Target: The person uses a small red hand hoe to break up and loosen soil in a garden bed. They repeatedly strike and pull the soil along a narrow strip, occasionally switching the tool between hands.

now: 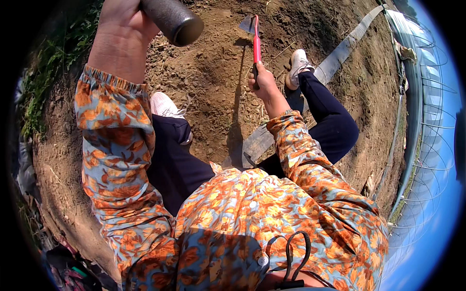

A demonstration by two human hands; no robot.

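Observation:
Raised close to the camera at the upper left, my left hand (125, 23) is closed around a dark cylindrical object (174, 22). Its blunt, rounded end faces me, while the top edge of the view cuts off the rest. My right hand (265, 83) grips the black end of a small hand hoe (257, 49) with a red shaft. The hoe's bent neck leads to a flat metal blade (247, 24), which appears held just off the soil, its shadow falling apart from it. Below lies loose, crumbly brown soil (207, 72) between my feet.
White shoes (300, 63) are planted on both sides of the loose soil. A flat grey strip (336, 54) runs diagonally over the ground under my right leg. Green plants (54, 54) grow at left. A plastic-covered hoop tunnel (431, 91) stands at right. Dark bundled items (71, 267) lie lower left.

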